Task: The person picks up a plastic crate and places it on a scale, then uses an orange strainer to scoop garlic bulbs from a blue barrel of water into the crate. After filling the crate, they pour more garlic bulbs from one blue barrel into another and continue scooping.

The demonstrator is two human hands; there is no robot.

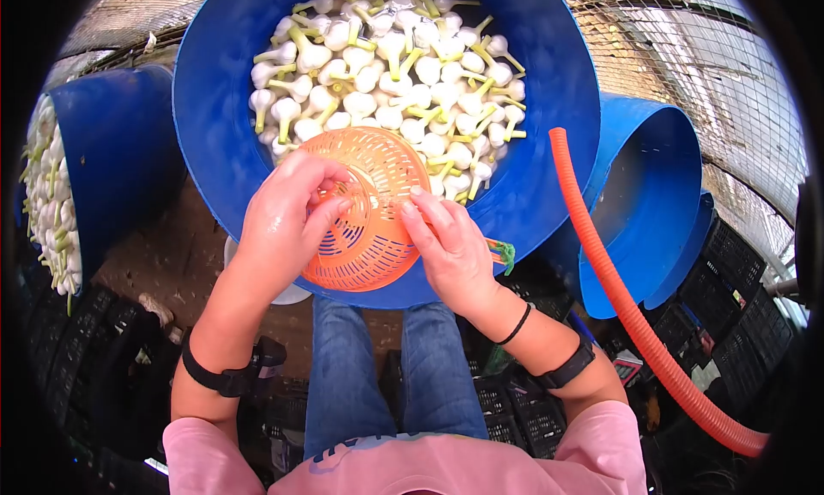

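An orange plastic colander [378, 246] with slotted sides is tilted over the near rim of a large blue barrel [202, 134]. My left hand [287, 207] is at the colander's round middle, thumb and fingers curled toward each other; small bits show near the fingertips, too small to name. On the colander's right side rest the fingertips of my right hand [451, 246], close together against the slotted wall. Green string [506, 256] is tied at the colander's handle, beside my right wrist. White garlic bulbs [403, 91] with cut green stems float in water in the barrel.
A blue barrel [120, 143] heaped with garlic stands on the left. Another blue barrel [639, 203] is at the right, with an orange ribbed hose [622, 302] curving in front. Black crates [730, 323] lie around my feet, and wire mesh [678, 48] lines the wall.
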